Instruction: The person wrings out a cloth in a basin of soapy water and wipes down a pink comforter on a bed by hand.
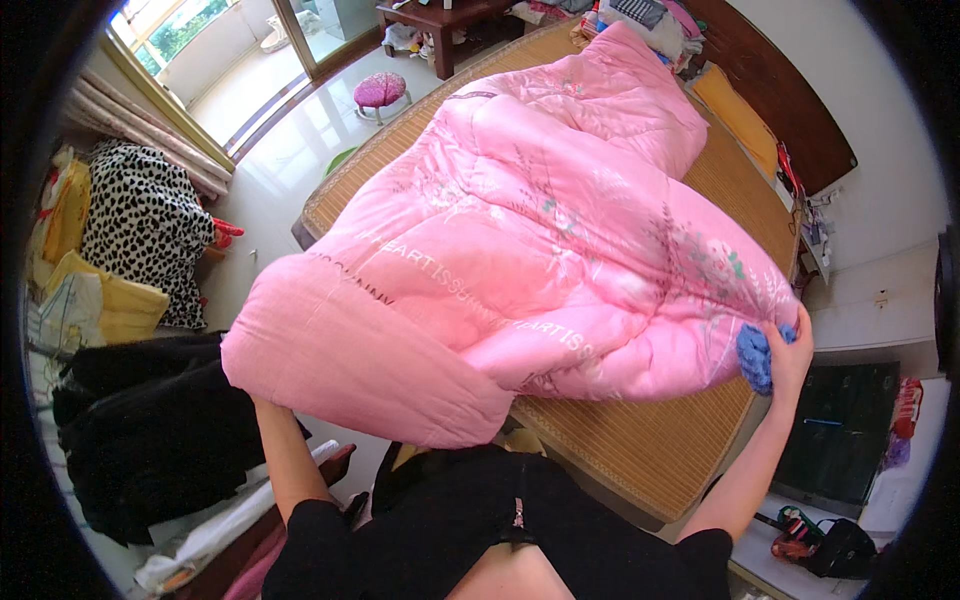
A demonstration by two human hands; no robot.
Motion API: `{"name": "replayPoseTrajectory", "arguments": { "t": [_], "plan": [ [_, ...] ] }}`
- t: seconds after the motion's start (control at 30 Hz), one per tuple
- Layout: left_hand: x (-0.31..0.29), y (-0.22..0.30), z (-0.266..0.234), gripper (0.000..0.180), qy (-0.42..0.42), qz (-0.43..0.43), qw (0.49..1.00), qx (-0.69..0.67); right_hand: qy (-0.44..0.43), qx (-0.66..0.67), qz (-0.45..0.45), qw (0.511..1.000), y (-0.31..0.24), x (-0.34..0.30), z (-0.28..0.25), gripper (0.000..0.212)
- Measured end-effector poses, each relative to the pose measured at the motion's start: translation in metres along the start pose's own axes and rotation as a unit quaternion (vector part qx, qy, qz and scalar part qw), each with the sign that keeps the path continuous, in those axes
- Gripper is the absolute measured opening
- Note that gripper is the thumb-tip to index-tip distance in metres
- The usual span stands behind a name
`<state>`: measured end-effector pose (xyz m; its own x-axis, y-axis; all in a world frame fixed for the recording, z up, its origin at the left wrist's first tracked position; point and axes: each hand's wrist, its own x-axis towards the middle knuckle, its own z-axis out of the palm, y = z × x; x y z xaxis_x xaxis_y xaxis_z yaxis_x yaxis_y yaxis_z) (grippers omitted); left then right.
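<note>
A thick pink quilt (480, 290) with floral sprays and lettering is spread in folds over the bed, its near left part raised and folded over. My right hand (790, 350) grips the quilt's near right corner, with a crumpled blue cloth (755, 358) caught in the same grasp. On the other side, my left forearm (278, 455) goes up beneath the quilt's near left end. The quilt covers my left hand, so its fingers do not show.
A woven mat (630, 440) covers the bed, and a dark headboard (790, 100) stands along its right side. Black clothing (160, 440) and a spotted cloth (145, 225) are piled at the left. A pink-topped stool (381, 92) stands beyond the bed's left edge.
</note>
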<state>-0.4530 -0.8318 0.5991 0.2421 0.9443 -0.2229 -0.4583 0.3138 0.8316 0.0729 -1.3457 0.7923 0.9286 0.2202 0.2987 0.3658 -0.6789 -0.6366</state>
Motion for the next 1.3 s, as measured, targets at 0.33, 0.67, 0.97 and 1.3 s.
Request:
{"name": "replayPoseTrajectory", "arguments": {
  "t": [0.33,0.67,0.97,1.3],
  "plan": [
    [-0.130,-0.033,-0.087,0.050,-0.011,-0.059,0.996,0.063,-0.274,-0.077,0.250,0.926,0.183,-0.271,0.151,0.048],
    [-0.159,-0.031,0.013,0.024,0.011,-0.076,0.983,0.169,-0.461,0.409,0.054,0.786,-0.060,-0.326,0.241,0.062],
    [-0.187,0.023,-0.042,0.118,-0.336,-0.170,0.901,0.216,-0.582,0.318,-0.191,0.724,-0.193,-0.369,0.201,0.033],
    [-0.102,0.058,-0.082,0.037,-0.152,0.231,0.852,0.444,-0.432,0.281,-0.556,0.651,-0.366,-0.364,0.150,0.030]
  ]
}}
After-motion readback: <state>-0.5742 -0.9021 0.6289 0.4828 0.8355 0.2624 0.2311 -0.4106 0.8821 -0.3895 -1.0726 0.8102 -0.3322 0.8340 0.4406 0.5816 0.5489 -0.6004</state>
